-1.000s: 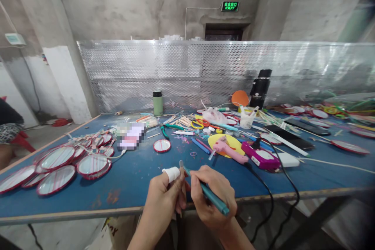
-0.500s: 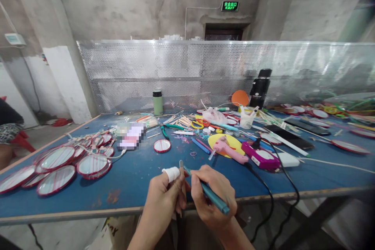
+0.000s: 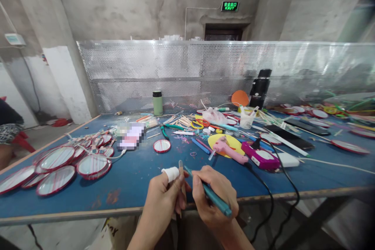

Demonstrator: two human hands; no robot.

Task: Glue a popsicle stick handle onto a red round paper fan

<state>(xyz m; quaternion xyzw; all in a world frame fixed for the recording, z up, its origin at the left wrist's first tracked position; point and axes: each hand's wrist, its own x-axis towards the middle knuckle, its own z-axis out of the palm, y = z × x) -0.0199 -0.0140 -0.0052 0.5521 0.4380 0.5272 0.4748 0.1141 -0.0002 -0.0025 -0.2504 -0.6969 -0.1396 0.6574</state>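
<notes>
My left hand [image 3: 166, 195], with white tape [image 3: 171, 174] wrapped round one finger, pinches a flat wooden stick [image 3: 181, 168] that stands roughly upright. In my right hand [image 3: 213, 199] a teal marker pen [image 3: 216, 199] is gripped like a writing tool, its tip pointing up and left, close beside the stick. Whether tip and stick touch I cannot tell. Both hands are over the table's front edge. Beyond them lies a small round red-rimmed disc [image 3: 162, 146], and to the right a pink glue gun [image 3: 230, 150] rests on a yellow disc [image 3: 215, 139].
Red-rimmed round discs [image 3: 57, 179] are heaped at the left near a phone [image 3: 131, 136] on a cable. A purple power strip [image 3: 260, 156] with black cords lies right. Green-handled pliers [image 3: 165, 132], loose sticks [image 3: 186, 120], a green bottle [image 3: 157, 103] and a black flask [image 3: 260, 89] stand or lie farther back.
My right hand has shifted very slightly right with the marker, whose tip is a little farther from the stick. My left hand keeps almost the same place.
</notes>
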